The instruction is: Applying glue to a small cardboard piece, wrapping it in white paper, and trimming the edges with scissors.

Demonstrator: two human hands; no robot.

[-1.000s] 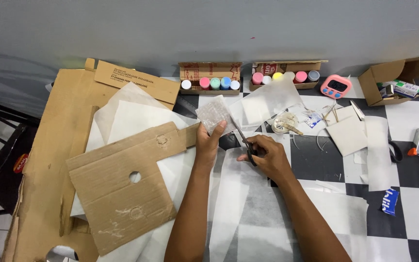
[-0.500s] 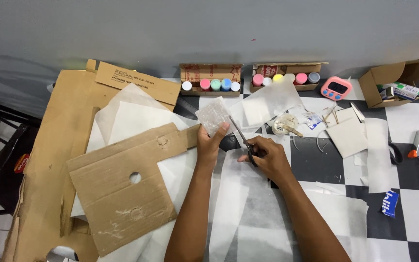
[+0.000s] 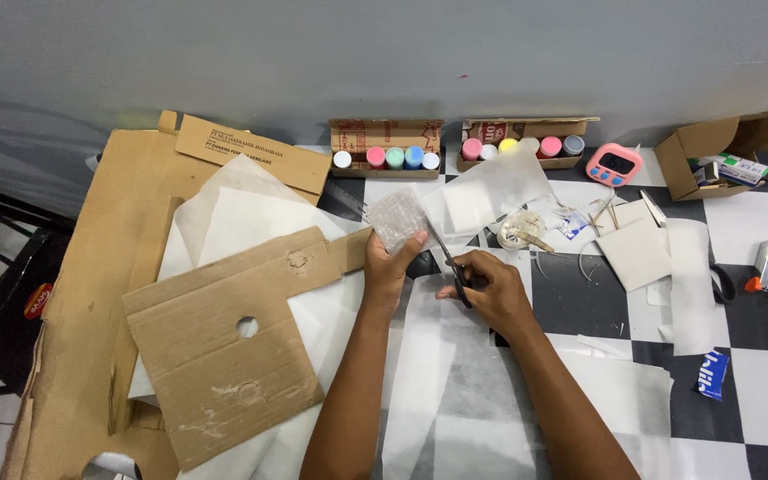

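Note:
My left hand (image 3: pixel 388 268) holds up a small clear, crinkled plastic piece (image 3: pixel 395 219) by its lower edge. My right hand (image 3: pixel 489 286) grips a pair of scissors (image 3: pixel 449 263) with the blades pointing up toward the plastic's right edge. Both hands hover over white translucent paper sheets (image 3: pixel 455 373) spread on the checkered floor. A cut cardboard piece (image 3: pixel 224 338) with a round hole lies just left of my left hand.
Two cardboard trays of small paint pots (image 3: pixel 386 157) (image 3: pixel 519 146) sit by the wall. A pink digital timer (image 3: pixel 613 164), an open box (image 3: pixel 708 160), a glue tube (image 3: pixel 766 265), white card pieces (image 3: pixel 637 253) and a large flattened carton (image 3: pixel 91 284) surround the work area.
My hands and the scissors stay almost in place; the scissors have shifted slightly against the plastic piece's edge.

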